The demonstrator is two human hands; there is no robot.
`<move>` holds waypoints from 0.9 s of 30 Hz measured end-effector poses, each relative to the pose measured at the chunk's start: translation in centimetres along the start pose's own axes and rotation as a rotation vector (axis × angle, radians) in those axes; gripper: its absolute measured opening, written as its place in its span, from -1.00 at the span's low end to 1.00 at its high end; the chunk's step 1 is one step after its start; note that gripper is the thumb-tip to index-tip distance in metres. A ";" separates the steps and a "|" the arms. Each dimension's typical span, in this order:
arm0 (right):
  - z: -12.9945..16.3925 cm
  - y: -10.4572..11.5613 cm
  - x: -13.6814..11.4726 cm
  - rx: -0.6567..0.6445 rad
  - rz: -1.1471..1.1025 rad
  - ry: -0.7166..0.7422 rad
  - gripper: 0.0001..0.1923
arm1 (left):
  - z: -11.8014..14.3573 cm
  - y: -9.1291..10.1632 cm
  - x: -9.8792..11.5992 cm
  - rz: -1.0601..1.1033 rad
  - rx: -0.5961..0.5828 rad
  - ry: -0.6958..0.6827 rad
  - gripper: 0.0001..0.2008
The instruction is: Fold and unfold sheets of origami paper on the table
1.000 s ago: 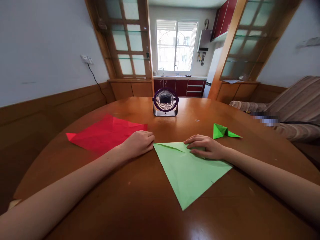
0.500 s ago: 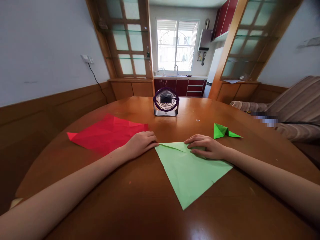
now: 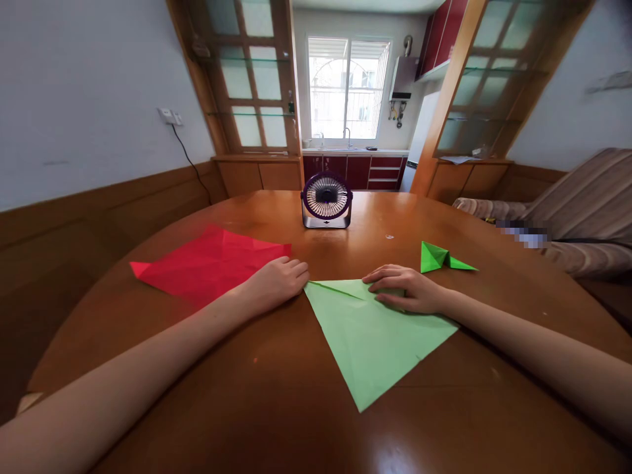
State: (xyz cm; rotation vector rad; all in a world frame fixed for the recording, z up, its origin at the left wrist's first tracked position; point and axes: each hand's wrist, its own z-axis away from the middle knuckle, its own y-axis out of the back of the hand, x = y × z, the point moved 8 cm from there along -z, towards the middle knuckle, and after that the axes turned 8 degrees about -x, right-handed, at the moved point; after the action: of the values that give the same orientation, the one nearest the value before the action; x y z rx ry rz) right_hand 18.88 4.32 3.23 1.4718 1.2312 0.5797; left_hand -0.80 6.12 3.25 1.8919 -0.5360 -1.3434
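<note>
Fingers (image 3: 382,280) of the right hand (image 3: 405,289) lie spread and nearly flat, pressing down on the upper edge of the pale green paper triangle (image 3: 368,336); they pin it rather than grip it, with nothing closed inside the hand. That paper lies flat on the counter (image 3: 276,401) straight ahead of the person, its long edge running from 10 o'clock to 2 o'clock and its point aimed back toward 6 o'clock. A narrow folded flap shows along the top edge near the left corner.

Left hand (image 3: 274,283) rests palm down at about 11 o'clock from the paper's middle, fingers (image 3: 296,271) loosely curled and together, their tips touching the triangle's left corner. It holds nothing. Its wrist and heel lie over the near edge of the creased red sheet (image 3: 207,263), which spreads out toward 10 o'clock. Both forearms stretch in from the lower corners of the view, bare, lying low along the counter.

At about 1 o'clock, just beyond the right hand and apart from it, sits a small folded piece in brighter green (image 3: 442,259). At 12 o'clock, farther back on the counter, stands a small desk fan (image 3: 326,201) with a dark purple ring, facing the person. No writing or brand can be read on anything.
</note>
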 end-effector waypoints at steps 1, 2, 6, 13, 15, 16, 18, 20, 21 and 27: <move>0.0 0.0 0.0 -0.001 -0.001 -0.002 -0.77 | 0.0 0.0 0.0 -0.005 0.003 -0.001 -0.77; 0.0 0.0 0.0 0.001 -0.002 -0.003 -0.77 | 0.0 0.0 -0.1 -0.010 0.003 0.000 -0.77; 0.0 0.0 0.0 0.006 -0.012 0.000 -0.77 | 0.1 -0.2 -0.4 -0.022 -0.017 0.008 -0.78; 0.1 -0.1 0.2 0.004 -0.010 -0.004 -0.77 | -0.1 1.2 -1.1 0.090 -0.051 0.169 -0.77; 0.1 -0.1 0.2 0.001 -0.007 -0.005 -0.77 | -0.2 1.4 -1.1 0.193 -0.053 0.236 -0.75; 0.1 -0.1 0.2 -0.001 -0.004 -0.004 -0.77 | -0.3 1.4 -0.9 0.262 -0.056 0.255 -0.74; 0.0 -0.1 0.2 -0.005 0.003 -0.003 -0.77 | -0.5 1.1 -0.3 0.409 -0.063 0.268 -0.68; 0.0 -0.1 0.1 -0.008 0.009 -0.006 -0.77 | -0.7 0.8 0.4 0.546 -0.080 0.266 -0.57; 0.0 -0.1 0.1 -0.008 0.010 -0.009 -0.77 | -0.8 0.6 0.8 0.608 -0.096 0.267 -0.48; 0.0 0.0 0.1 -0.005 0.003 -0.011 -0.76 | -0.8 -0.9 2.5 0.865 -0.301 0.278 -0.24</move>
State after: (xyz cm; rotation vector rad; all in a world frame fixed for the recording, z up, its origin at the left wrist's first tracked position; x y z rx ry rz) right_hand 18.90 4.36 3.17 1.4710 1.2184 0.5751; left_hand 0.83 5.22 1.10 1.3107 -0.8233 -0.5432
